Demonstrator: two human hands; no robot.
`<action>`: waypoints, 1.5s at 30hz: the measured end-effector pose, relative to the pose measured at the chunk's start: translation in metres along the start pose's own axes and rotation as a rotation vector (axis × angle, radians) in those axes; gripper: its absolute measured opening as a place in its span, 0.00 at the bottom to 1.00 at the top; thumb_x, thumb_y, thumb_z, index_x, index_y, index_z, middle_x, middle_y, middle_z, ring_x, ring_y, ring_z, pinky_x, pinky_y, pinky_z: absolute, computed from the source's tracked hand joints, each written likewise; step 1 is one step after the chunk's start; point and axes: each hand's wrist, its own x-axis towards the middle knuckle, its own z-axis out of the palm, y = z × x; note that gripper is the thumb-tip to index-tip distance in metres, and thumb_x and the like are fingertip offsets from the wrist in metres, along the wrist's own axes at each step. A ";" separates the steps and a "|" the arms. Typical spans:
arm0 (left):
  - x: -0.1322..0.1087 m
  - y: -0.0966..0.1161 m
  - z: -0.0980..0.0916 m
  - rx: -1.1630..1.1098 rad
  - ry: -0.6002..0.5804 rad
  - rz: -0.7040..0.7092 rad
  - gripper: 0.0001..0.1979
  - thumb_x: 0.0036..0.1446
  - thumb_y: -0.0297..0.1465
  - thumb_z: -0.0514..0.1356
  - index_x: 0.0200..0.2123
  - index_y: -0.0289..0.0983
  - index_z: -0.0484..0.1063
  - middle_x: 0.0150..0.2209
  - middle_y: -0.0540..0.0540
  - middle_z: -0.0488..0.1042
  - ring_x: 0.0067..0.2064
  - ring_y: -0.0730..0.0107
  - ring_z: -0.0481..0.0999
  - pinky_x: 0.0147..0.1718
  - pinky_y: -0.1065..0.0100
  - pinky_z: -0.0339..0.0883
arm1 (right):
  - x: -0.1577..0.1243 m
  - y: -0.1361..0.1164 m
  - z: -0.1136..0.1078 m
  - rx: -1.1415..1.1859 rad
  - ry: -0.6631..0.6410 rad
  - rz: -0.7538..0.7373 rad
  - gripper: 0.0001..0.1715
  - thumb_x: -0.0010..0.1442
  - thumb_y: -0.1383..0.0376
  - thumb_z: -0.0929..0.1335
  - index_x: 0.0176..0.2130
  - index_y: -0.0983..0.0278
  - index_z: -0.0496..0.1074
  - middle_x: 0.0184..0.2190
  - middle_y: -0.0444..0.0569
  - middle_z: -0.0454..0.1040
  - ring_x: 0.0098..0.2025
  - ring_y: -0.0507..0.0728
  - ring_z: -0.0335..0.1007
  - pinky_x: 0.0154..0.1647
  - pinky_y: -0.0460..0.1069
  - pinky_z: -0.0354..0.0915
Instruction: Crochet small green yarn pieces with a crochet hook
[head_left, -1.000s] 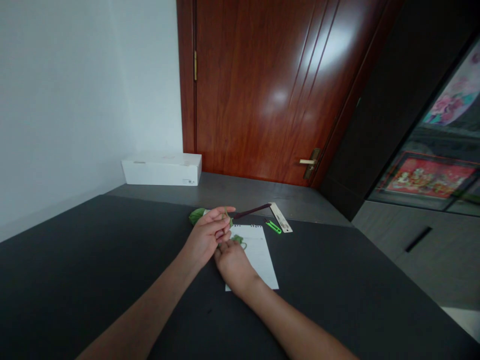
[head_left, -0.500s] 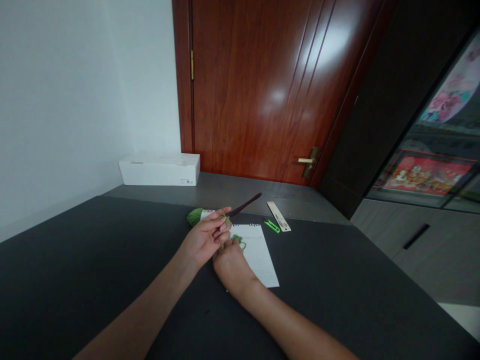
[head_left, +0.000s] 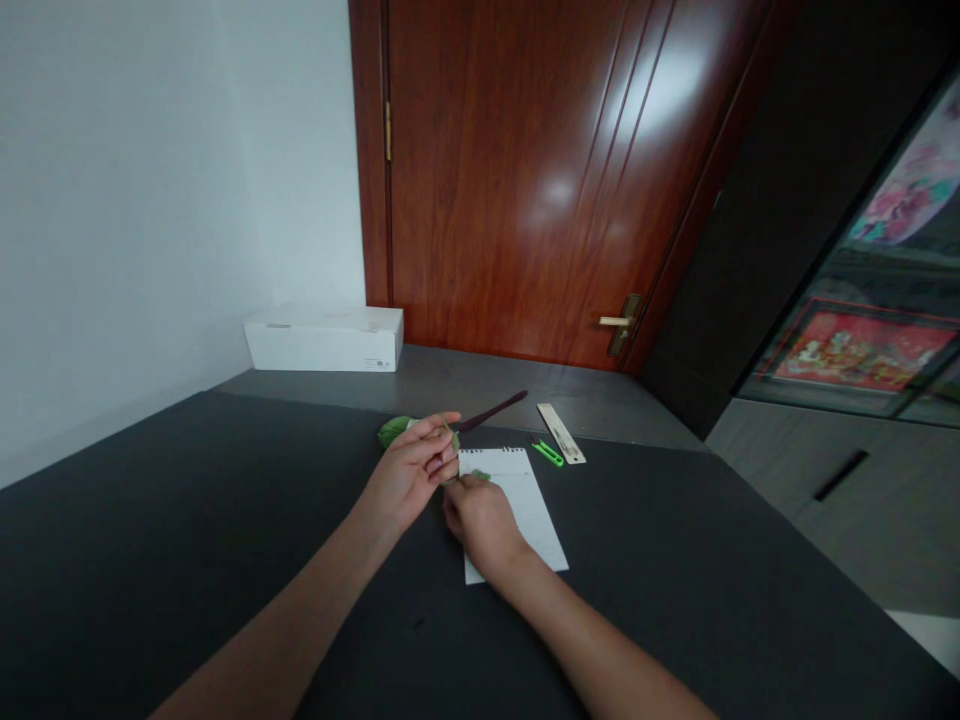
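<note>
My left hand (head_left: 411,468) is raised over the table, thumb and fingers pinched on green yarn (head_left: 455,441). A dark slender stick (head_left: 491,411) with a rounded far end, perhaps a crochet hook, points up and right from beside these fingertips. Whether the fingers grip it I cannot tell. Close below and to the right, my right hand (head_left: 484,522) is closed, back upward, over the notepad. Some green yarn shows beyond its knuckles, and its fingertips are mostly hidden. Behind my left hand lies a green yarn ball (head_left: 391,432), partly covered.
A white spiral notepad (head_left: 536,520) lies under my right hand on the black table (head_left: 187,560). Right of it are green thread snips (head_left: 547,452) and a narrow pale card (head_left: 561,433). A long white box (head_left: 322,342) stands at the back left, near the wooden door (head_left: 510,180).
My right hand has moved a little to the right, away from my left fingers. The green yarn loop by its knuckles shows less. My left hand keeps its pinch.
</note>
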 end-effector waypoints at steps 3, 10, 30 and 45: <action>-0.002 0.000 0.002 0.003 0.012 0.008 0.15 0.47 0.20 0.67 0.42 0.30 0.76 0.22 0.53 0.64 0.23 0.79 0.58 0.19 0.76 0.51 | -0.008 0.014 -0.007 0.409 0.330 0.163 0.09 0.59 0.76 0.67 0.31 0.63 0.71 0.30 0.48 0.76 0.32 0.55 0.73 0.34 0.48 0.66; -0.007 -0.002 0.010 0.003 0.013 -0.018 0.15 0.46 0.21 0.67 0.40 0.30 0.76 0.22 0.53 0.64 0.22 0.80 0.57 0.18 0.76 0.48 | -0.011 0.015 -0.027 0.801 0.815 0.071 0.06 0.61 0.71 0.69 0.32 0.62 0.73 0.33 0.48 0.77 0.38 0.57 0.74 0.39 0.50 0.68; -0.014 -0.004 0.018 0.052 0.010 -0.047 0.16 0.44 0.24 0.69 0.40 0.32 0.77 0.22 0.54 0.62 0.22 0.81 0.57 0.19 0.76 0.50 | -0.013 0.005 -0.026 0.817 0.834 -0.002 0.07 0.63 0.72 0.66 0.34 0.60 0.70 0.35 0.48 0.73 0.39 0.56 0.71 0.42 0.52 0.67; -0.011 -0.006 0.013 0.068 -0.010 -0.026 0.14 0.48 0.25 0.68 0.41 0.32 0.76 0.21 0.54 0.63 0.21 0.80 0.59 0.19 0.76 0.50 | -0.008 0.002 -0.028 1.355 0.646 0.175 0.08 0.61 0.60 0.71 0.39 0.61 0.74 0.28 0.44 0.75 0.28 0.52 0.73 0.31 0.48 0.71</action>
